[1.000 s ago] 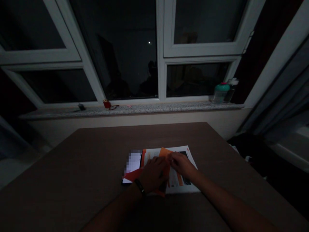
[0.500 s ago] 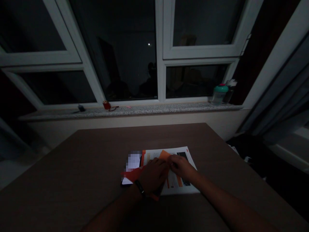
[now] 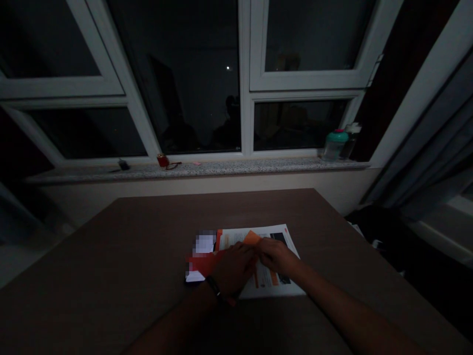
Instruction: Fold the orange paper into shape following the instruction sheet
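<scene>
A sheet of paper (image 3: 253, 238), orange on one part and red on another (image 3: 205, 265), lies folded under and between my hands. My left hand (image 3: 234, 266), with a dark band at the wrist, holds the paper down, its thumb hidden. Close against it, my right hand (image 3: 279, 256) has its fingers closed at the orange part's edge; the fingertips are partly hidden. Beneath is a printed booklet (image 3: 291, 289) with orange blocks. A phone (image 3: 204, 244) with a lit screen lies to the left, partly covered by the red part.
The brown table (image 3: 148, 236) reaches toward a stone windowsill (image 3: 236, 166). On the sill stand a green-lidded bottle (image 3: 334, 145) with another clear bottle (image 3: 352, 140) beside it, a small red item (image 3: 162, 160) and a small dark item (image 3: 123, 164).
The red part has shifted slightly over the phone, and the corner below my left wrist shows less. My right hand's fingers have moved a little closer to my left hand.
</scene>
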`<state>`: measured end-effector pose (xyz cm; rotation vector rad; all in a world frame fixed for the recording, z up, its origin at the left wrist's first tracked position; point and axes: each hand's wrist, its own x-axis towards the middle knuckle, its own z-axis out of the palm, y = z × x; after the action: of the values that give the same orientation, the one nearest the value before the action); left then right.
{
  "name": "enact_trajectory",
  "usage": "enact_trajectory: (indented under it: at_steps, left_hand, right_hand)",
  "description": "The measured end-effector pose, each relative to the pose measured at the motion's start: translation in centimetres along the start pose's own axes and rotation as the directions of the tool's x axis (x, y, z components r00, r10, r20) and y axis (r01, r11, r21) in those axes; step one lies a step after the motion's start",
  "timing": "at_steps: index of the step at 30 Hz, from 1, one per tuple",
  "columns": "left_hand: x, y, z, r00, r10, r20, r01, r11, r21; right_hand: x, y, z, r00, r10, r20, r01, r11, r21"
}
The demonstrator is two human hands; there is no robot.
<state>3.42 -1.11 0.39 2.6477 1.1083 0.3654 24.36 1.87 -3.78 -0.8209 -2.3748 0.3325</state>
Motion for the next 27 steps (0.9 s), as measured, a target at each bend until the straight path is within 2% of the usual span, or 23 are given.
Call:
enact_trajectory:
  at_steps: [2,6,11,17,21,27]
  left_hand:
    - [0.0,0.0,-0.1,1.000,0.002,0.012,-0.002,1.000,-0.002]
    - [0.0,0.2,-0.4,0.999,-0.017,0.034,0.017,1.000,0.012]
    - [0.1,0.5,-0.7,0.999,-0.034,0.032,0.033,0.998,0.048]
    - [0.1,0.2,-0.4,0.997,-0.064,0.032,0.063,0.997,0.050]
    - [0.1,0.1,-0.3,1.000,-0.024,-0.006,0.024,1.000,0.018]
    - [0.1,-0.2,-0.1,1.000,0.005,0.015,-0.005,1.000,-0.012]
  right_hand:
    - [0.2,0.2,-0.1,0.995,0.088,-0.055,-0.090,0.994,-0.054]
    - [0.5,0.7,-0.2,0.954,0.247,-0.171,-0.276,0.946,-0.171]
    - [0.0,1.0,-0.6,0.905,0.346,-0.249,-0.388,0.911,-0.143]
    - [-0.3,0.5,-1.7,0.913,0.354,-0.203,-0.358,0.934,0.020]
    - [-0.4,0.3,-2.2,0.953,0.273,-0.130,-0.262,0.960,0.096]
    - [-0.8,0.3,-3.1,0.992,0.125,-0.007,-0.123,0.985,0.119]
